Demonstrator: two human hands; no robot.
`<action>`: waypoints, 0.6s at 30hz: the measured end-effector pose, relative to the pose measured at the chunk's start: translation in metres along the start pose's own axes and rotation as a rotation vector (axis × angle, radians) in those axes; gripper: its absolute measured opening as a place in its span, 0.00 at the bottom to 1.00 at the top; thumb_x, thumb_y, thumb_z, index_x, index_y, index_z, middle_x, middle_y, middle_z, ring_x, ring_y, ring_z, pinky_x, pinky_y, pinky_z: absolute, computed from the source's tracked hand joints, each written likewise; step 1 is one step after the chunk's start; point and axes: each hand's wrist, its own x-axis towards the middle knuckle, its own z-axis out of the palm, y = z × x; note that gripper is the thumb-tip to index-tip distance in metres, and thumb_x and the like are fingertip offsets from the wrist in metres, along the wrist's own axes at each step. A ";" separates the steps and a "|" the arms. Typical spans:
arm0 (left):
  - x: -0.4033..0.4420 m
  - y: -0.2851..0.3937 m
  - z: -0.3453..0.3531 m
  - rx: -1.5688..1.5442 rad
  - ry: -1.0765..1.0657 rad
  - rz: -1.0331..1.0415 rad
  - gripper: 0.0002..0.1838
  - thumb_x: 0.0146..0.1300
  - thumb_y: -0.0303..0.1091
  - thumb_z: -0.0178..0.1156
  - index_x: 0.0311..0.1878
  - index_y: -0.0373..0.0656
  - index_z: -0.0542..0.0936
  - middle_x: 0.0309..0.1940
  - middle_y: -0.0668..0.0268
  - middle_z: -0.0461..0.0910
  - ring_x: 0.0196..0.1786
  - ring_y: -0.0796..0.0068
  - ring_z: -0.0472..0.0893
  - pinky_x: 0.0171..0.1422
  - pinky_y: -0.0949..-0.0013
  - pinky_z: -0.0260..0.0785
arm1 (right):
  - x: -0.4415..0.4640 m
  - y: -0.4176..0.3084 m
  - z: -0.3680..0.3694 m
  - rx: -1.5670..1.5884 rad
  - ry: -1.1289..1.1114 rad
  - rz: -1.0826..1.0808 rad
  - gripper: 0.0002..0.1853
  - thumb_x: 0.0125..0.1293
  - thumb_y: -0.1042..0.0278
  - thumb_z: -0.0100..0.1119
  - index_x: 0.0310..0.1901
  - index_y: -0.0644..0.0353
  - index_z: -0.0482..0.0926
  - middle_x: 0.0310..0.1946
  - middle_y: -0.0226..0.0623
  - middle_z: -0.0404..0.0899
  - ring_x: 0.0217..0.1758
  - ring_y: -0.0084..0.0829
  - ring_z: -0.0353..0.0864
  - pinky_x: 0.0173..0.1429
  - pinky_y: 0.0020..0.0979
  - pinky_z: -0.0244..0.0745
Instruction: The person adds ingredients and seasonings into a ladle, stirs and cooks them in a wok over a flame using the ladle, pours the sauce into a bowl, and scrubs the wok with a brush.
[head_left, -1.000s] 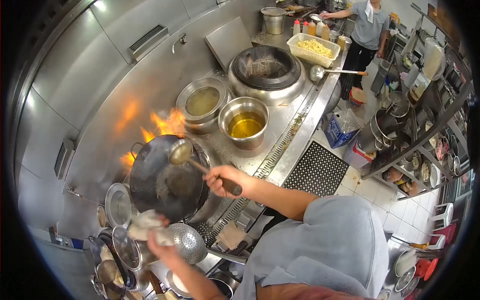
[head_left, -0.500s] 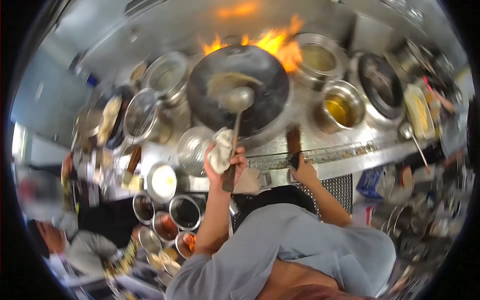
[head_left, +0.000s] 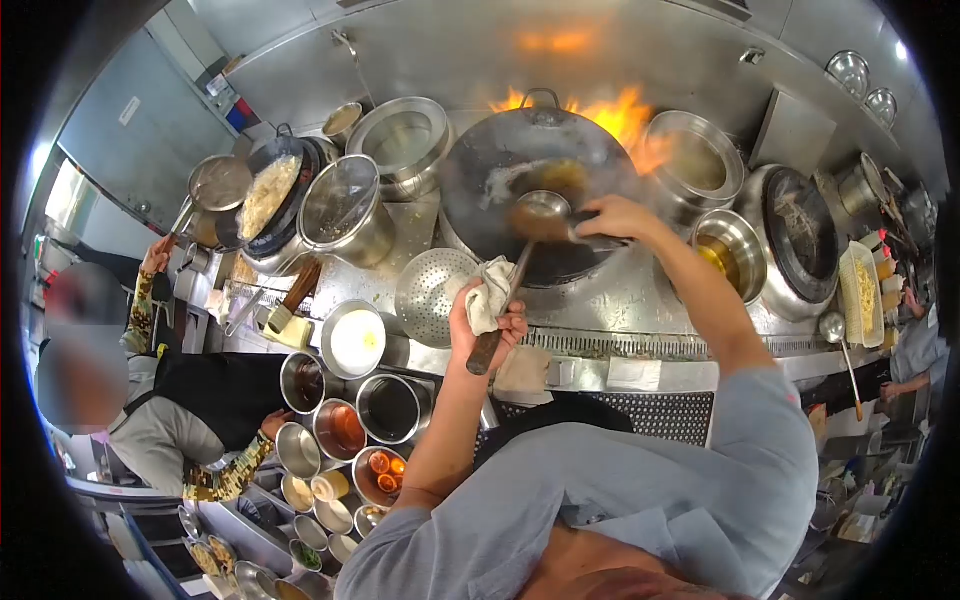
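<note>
My left hand (head_left: 486,328) is wrapped round the wooden-ended handle of a ladle (head_left: 484,352) and a folded whitish cloth (head_left: 489,292). The ladle's bowl reaches over the big black wok (head_left: 480,225), whose inside steams lightly and holds some liquid. Reaching across from the right, my right hand (head_left: 612,220) grips a wok brush (head_left: 535,224) by its dark handle. The brush's brown bristles are blurred and lie against or just over the ladle near its bowl; contact is unclear. Flames (head_left: 622,118) rise behind the wok.
A perforated strainer (head_left: 434,300) lies left of the wok's front. Metal pots stand both sides, one with yellow oil (head_left: 716,256). Another brush (head_left: 298,285) rests on the left counter. A co-worker (head_left: 190,420) stands at left holding a handled pan. Sauce containers (head_left: 340,428) crowd nearby.
My right hand has moved from the counter's front edge up over the wok, bringing the brush to the ladle. The left hand still holds the ladle and cloth. The camera view has shifted.
</note>
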 end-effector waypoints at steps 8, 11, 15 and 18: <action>0.002 0.016 -0.024 -0.104 -0.040 0.086 0.20 0.64 0.48 0.55 0.52 0.43 0.76 0.33 0.54 0.71 0.26 0.78 0.70 0.36 0.74 0.69 | 0.043 -0.031 0.002 -0.311 0.142 0.015 0.28 0.46 0.46 0.67 0.50 0.48 0.84 0.48 0.44 0.83 0.53 0.46 0.81 0.59 0.41 0.75; -0.002 0.021 -0.030 -0.016 -0.037 0.075 0.19 0.65 0.47 0.55 0.51 0.43 0.75 0.33 0.56 0.71 0.24 0.79 0.68 0.34 0.75 0.67 | 0.060 -0.024 0.011 -0.298 0.097 -0.057 0.28 0.46 0.47 0.67 0.51 0.47 0.84 0.48 0.46 0.83 0.53 0.48 0.80 0.58 0.42 0.75; 0.000 0.024 -0.035 0.023 -0.047 0.074 0.18 0.64 0.46 0.55 0.50 0.43 0.75 0.30 0.57 0.71 0.22 0.79 0.67 0.33 0.76 0.66 | 0.046 -0.040 0.010 -0.326 0.206 -0.010 0.28 0.48 0.49 0.66 0.54 0.45 0.82 0.48 0.50 0.82 0.54 0.48 0.80 0.59 0.44 0.75; 0.001 0.025 -0.043 0.043 -0.025 0.061 0.17 0.64 0.46 0.55 0.48 0.43 0.76 0.31 0.55 0.74 0.22 0.78 0.69 0.32 0.74 0.66 | 0.045 -0.039 0.019 -0.316 0.173 -0.039 0.27 0.51 0.49 0.65 0.54 0.44 0.82 0.47 0.48 0.83 0.52 0.47 0.82 0.57 0.44 0.76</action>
